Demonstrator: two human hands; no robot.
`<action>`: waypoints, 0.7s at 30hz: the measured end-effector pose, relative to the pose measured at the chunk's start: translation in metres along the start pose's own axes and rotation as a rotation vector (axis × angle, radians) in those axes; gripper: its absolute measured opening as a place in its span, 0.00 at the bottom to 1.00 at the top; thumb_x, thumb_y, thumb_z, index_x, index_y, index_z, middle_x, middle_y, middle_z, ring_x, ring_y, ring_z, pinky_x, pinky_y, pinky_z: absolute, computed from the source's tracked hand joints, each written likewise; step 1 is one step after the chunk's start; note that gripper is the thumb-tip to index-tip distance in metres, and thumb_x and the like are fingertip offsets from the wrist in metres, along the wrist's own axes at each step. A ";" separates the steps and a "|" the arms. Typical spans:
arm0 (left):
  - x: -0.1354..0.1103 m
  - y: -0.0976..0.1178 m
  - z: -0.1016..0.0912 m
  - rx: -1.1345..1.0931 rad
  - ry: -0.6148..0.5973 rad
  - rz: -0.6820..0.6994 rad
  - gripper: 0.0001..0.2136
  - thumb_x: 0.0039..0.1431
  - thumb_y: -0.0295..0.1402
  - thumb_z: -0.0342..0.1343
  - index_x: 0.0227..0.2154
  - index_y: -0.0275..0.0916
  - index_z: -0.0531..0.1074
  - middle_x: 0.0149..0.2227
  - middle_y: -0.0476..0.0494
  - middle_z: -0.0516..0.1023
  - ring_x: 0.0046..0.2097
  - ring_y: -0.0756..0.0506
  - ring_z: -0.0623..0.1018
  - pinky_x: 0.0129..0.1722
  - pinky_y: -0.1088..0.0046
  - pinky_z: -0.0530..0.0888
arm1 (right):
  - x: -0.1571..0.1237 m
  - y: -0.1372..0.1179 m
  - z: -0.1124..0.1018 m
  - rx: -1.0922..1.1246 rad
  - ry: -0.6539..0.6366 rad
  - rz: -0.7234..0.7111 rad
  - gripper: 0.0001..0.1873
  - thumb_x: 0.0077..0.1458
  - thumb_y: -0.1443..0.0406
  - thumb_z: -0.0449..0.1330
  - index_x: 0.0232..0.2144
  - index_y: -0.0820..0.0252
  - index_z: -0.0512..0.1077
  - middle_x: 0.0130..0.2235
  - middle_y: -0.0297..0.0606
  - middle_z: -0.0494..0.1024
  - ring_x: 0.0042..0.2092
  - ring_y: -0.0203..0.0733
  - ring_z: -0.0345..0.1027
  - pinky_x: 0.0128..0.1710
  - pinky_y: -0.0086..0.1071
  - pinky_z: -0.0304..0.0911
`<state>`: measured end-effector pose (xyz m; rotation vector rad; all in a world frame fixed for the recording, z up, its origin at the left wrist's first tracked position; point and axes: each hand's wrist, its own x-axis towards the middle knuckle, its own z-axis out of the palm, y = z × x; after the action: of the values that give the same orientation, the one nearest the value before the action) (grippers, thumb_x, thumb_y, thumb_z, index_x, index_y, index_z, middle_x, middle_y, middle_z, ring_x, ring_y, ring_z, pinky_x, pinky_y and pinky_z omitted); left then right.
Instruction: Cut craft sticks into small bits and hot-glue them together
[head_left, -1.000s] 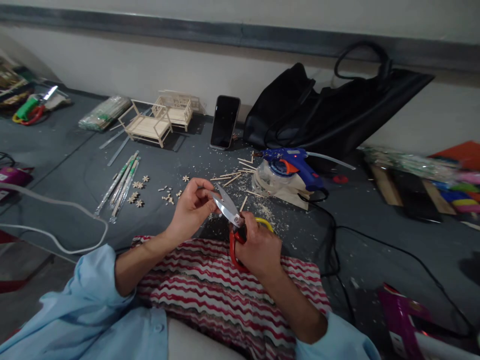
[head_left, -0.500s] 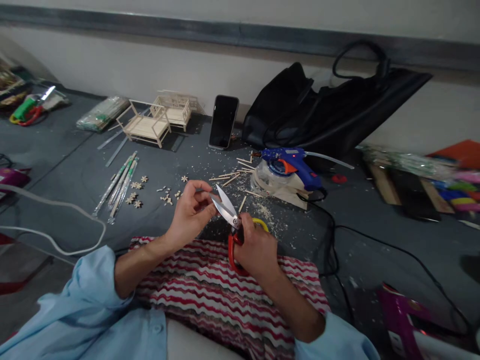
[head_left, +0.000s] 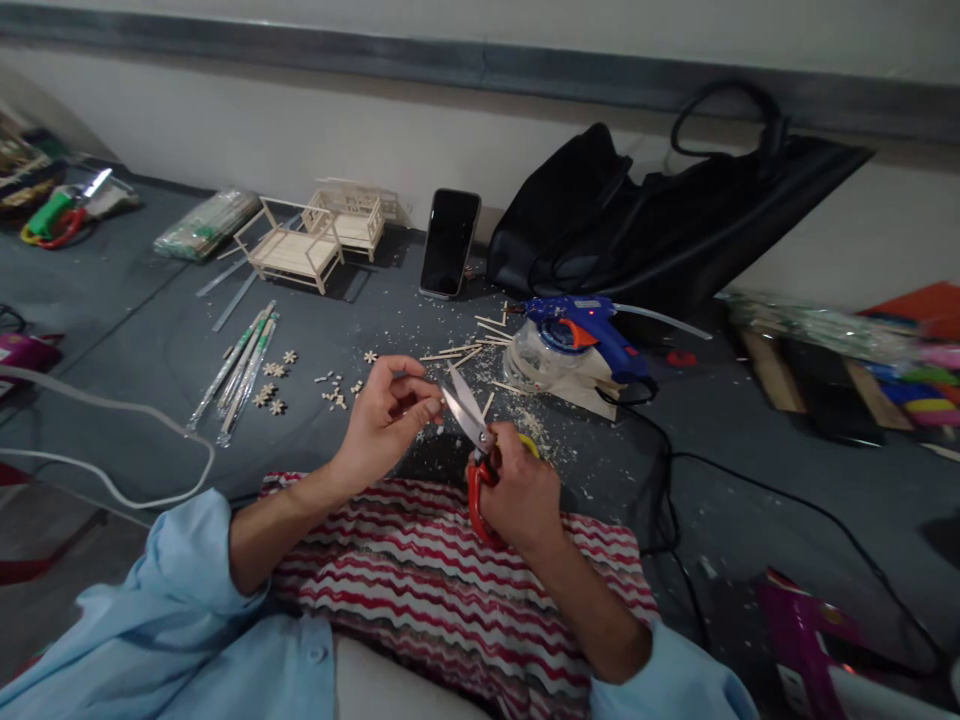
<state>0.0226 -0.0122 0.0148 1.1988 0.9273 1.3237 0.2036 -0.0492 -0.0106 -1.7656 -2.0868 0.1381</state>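
My right hand (head_left: pixel 520 495) is closed round the red and yellow handles of a pair of scissors (head_left: pixel 469 415), whose steel blades point up and left. My left hand (head_left: pixel 386 418) pinches something small and thin at the blade tips; I cannot make out what it is. Both hands hover over a red-and-white striped cloth (head_left: pixel 442 580) on my lap. Short wooden sticks (head_left: pixel 465 352) and sawdust lie on the grey surface just beyond the blades.
A blue glue gun (head_left: pixel 581 328) rests on a tape roll at right of centre, its black cord trailing right. A phone (head_left: pixel 448 243) leans on the wall beside a black bag (head_left: pixel 660 225). Small wooden furniture models (head_left: pixel 307 243), wrapped stick bundles (head_left: pixel 244 365) and wooden flower shapes (head_left: pixel 274 385) lie left.
The scissors and my right hand have shifted slightly right and the blades have closed nearer together. My left hand stays pinched at the blade tips.
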 end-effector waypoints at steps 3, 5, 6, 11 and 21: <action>0.000 0.000 0.000 -0.004 0.011 0.009 0.14 0.55 0.28 0.60 0.42 0.40 0.61 0.32 0.51 0.77 0.31 0.52 0.76 0.31 0.78 0.72 | -0.002 -0.005 -0.001 -0.074 -0.011 -0.031 0.13 0.48 0.64 0.55 0.39 0.57 0.69 0.23 0.32 0.74 0.25 0.41 0.68 0.26 0.30 0.50; -0.001 0.001 0.000 0.005 0.004 0.007 0.15 0.55 0.27 0.60 0.42 0.40 0.61 0.32 0.50 0.77 0.31 0.53 0.76 0.31 0.78 0.71 | -0.003 -0.007 -0.001 -0.111 -0.009 -0.029 0.13 0.48 0.65 0.55 0.39 0.57 0.70 0.22 0.32 0.74 0.25 0.41 0.68 0.26 0.31 0.49; -0.001 0.001 0.000 0.012 -0.001 0.006 0.15 0.55 0.27 0.60 0.42 0.40 0.61 0.33 0.50 0.77 0.31 0.53 0.76 0.31 0.78 0.71 | -0.003 -0.008 -0.001 -0.123 -0.010 -0.025 0.13 0.48 0.65 0.56 0.39 0.57 0.70 0.22 0.32 0.74 0.25 0.41 0.68 0.26 0.31 0.48; -0.001 0.002 -0.001 0.044 -0.009 0.007 0.16 0.55 0.28 0.60 0.43 0.40 0.61 0.33 0.49 0.77 0.31 0.53 0.75 0.30 0.78 0.71 | -0.001 -0.009 -0.003 -0.172 -0.040 -0.017 0.12 0.48 0.65 0.56 0.38 0.57 0.70 0.23 0.33 0.74 0.27 0.42 0.69 0.27 0.31 0.48; -0.003 0.003 -0.002 0.021 -0.012 -0.009 0.16 0.55 0.28 0.61 0.43 0.40 0.62 0.34 0.48 0.77 0.32 0.52 0.76 0.31 0.77 0.72 | -0.001 -0.013 -0.008 -0.237 -0.123 -0.001 0.11 0.50 0.63 0.56 0.38 0.57 0.67 0.23 0.34 0.73 0.27 0.41 0.67 0.27 0.31 0.46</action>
<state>0.0203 -0.0152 0.0166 1.2156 0.9394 1.3014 0.1945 -0.0538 0.0005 -1.9356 -2.2708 -0.0014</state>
